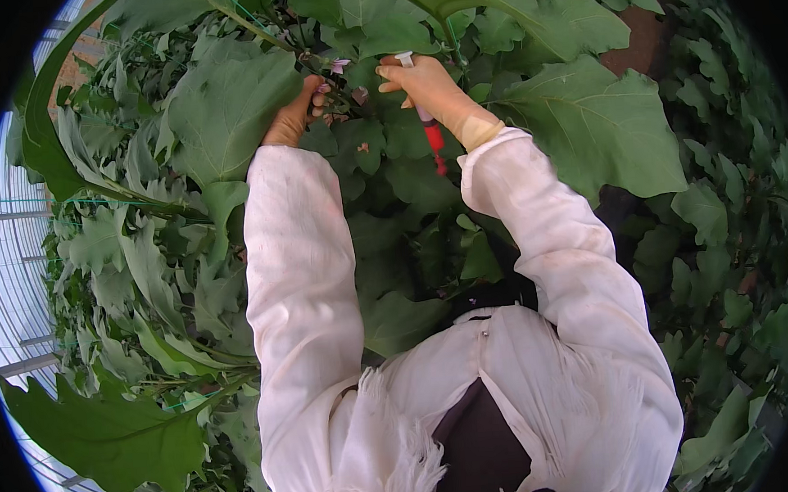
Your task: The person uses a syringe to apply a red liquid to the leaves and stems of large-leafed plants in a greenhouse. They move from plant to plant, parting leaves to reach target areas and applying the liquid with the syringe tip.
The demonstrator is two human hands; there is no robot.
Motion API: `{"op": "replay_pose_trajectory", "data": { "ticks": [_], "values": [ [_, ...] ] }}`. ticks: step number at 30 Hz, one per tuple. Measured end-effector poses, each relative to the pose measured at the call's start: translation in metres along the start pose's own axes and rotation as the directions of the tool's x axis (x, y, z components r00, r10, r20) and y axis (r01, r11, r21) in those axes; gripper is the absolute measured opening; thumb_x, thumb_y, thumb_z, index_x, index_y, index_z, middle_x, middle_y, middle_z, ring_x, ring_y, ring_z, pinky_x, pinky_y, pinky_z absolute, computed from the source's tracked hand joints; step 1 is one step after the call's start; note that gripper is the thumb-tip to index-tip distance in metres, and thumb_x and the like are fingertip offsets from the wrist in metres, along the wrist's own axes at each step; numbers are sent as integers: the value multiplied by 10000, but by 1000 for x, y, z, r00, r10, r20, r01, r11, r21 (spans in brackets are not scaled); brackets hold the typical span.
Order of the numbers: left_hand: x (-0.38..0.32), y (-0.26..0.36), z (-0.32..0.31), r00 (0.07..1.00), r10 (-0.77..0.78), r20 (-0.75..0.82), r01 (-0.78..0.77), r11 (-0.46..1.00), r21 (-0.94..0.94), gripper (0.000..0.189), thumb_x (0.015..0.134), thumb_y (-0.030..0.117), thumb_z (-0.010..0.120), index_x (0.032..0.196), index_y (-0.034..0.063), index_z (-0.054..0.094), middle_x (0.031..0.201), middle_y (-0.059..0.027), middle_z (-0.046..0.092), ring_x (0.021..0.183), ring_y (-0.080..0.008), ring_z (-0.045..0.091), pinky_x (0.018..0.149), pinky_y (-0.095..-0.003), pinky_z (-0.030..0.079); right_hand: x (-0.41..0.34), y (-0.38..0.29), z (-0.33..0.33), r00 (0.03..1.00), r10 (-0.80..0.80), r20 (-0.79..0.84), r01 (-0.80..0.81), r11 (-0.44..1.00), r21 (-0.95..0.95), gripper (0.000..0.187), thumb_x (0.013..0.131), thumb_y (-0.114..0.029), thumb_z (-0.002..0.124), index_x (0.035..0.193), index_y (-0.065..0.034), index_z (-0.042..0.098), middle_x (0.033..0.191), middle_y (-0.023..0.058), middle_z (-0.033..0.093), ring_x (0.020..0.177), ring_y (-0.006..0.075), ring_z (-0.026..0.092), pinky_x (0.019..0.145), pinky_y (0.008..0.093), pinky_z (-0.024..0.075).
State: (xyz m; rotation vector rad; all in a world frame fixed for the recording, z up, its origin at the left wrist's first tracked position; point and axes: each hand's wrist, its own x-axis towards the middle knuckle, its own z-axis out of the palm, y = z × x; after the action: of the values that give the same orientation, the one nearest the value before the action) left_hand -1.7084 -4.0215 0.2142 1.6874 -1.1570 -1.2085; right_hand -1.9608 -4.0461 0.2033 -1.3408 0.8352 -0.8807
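Observation:
Among eggplant leaves, my right hand [428, 88], with a thin glove's cuff at the wrist, grips a syringe-like applicator [434, 135]. Its white plunger end sticks up above the fingers, and its red lower part points down towards me. My left hand [301, 109] is to the left, with a small purple eggplant flower [323, 88] at its fingertips. The back of that hand is partly covered by a large leaf [230, 114]. Just beyond the left fingertips, a second purple flower [340, 66] hangs from a stem, apart from the applicator.
Broad eggplant leaves [596, 118] crowd both sides. Green support strings [93, 198] run through the plants at left and rise near the right hand. The greenhouse's ribbed, translucent wall [16, 269] curves along the left edge. Brown soil [635, 35] shows at upper right.

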Motion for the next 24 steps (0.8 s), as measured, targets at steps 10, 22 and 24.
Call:
{"op": "replay_pose_trajectory", "data": {
  "ticks": [10, 22, 24],
  "values": [
    [-8, -32, 26, 984, -111, -141, 143, 960, 242, 340, 886, 387, 544, 1099, 130, 610, 720, 32, 568, 574, -83, 486, 504, -236, 306, -24, -14, -13, 999, 46, 5, -46, 999, 10, 456, 880, -278, 591, 1229, 10, 532, 1189, 82, 619, 984, 154, 652, 592, 242, 451],
    [10, -63, 20, 631, 609, 480, 37, 594, -803, 394, 873, 372, 555, 1040, 19, 606, 674, -55, 576, 554, -93, 487, 462, -228, 323, -155, -30, -71, 998, 65, -10, -64, 993, 102, 392, 938, -202, 490, 1244, 42, 504, 1242, 148, 594, 1021, 179, 640, 516, 199, 402],
    [-20, -56, 38, 873, 223, 434, -44, 922, -386, 377, 890, 373, 524, 1090, 63, 600, 799, -43, 629, 618, -91, 526, 507, -235, 360, -162, -27, -78, 996, 89, -10, -88, 994, 66, 387, 940, -197, 492, 1244, 43, 504, 1247, 132, 593, 1023, 170, 637, 518, 202, 408]
  ]
}}
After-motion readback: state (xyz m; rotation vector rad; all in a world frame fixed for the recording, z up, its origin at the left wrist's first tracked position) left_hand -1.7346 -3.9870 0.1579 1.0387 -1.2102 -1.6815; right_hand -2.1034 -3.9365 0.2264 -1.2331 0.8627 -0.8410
